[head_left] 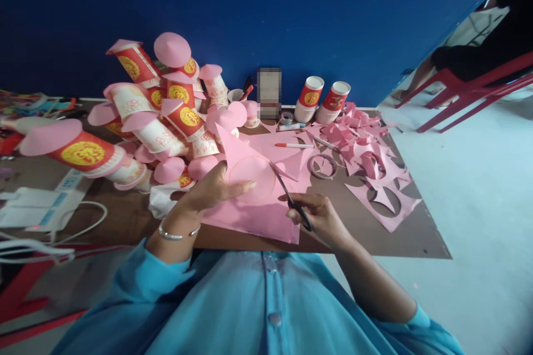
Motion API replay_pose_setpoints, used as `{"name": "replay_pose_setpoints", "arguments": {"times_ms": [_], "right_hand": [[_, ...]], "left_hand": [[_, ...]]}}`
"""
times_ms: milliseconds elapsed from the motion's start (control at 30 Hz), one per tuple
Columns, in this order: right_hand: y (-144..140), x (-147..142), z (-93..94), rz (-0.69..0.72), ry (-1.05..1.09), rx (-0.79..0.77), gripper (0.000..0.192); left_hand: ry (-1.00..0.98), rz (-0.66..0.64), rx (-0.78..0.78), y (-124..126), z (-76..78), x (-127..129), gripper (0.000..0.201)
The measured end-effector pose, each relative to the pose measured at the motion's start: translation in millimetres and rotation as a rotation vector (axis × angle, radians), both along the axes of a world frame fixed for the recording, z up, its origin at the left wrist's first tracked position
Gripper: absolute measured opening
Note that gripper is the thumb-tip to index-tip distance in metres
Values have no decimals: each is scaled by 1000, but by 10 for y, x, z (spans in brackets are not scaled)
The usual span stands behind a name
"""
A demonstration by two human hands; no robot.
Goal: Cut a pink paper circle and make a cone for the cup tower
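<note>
Gripping scissors (291,199) in my right hand (322,219), left hand (212,186) pinching the pink paper (258,213); blades may stray off the traced circle should the sheet slip.

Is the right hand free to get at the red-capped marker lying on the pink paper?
Probably not as things stand: the right hand grips scissors cutting the pink sheet. The marker lies uncovered beyond, with nothing across the way.
</note>
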State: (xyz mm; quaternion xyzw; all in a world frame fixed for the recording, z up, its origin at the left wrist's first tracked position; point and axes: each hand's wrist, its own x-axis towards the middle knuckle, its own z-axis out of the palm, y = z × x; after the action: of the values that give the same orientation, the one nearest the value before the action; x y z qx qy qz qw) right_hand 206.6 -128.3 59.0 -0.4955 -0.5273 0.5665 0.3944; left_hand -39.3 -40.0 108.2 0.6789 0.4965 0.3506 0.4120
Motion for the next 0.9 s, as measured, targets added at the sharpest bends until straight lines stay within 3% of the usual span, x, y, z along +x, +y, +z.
{"name": "replay_pose_setpoints", "arguments": {"times_ms": [100,567,733,900], "right_hand": [[1,-4,0,10,0,13,55],[9,14,-14,30,1,22,50],[27,15,-2,30,-7,8,53],[39,21,43,47,-28,23,56]], "left_hand": [[6,-95,-58,7,21,-9,33],[22,-86,-98,59,31,-47,37],[-5,-145,-144,77,-49,-113,41],[4,-208,-217,78,-24,-124,45]]}}
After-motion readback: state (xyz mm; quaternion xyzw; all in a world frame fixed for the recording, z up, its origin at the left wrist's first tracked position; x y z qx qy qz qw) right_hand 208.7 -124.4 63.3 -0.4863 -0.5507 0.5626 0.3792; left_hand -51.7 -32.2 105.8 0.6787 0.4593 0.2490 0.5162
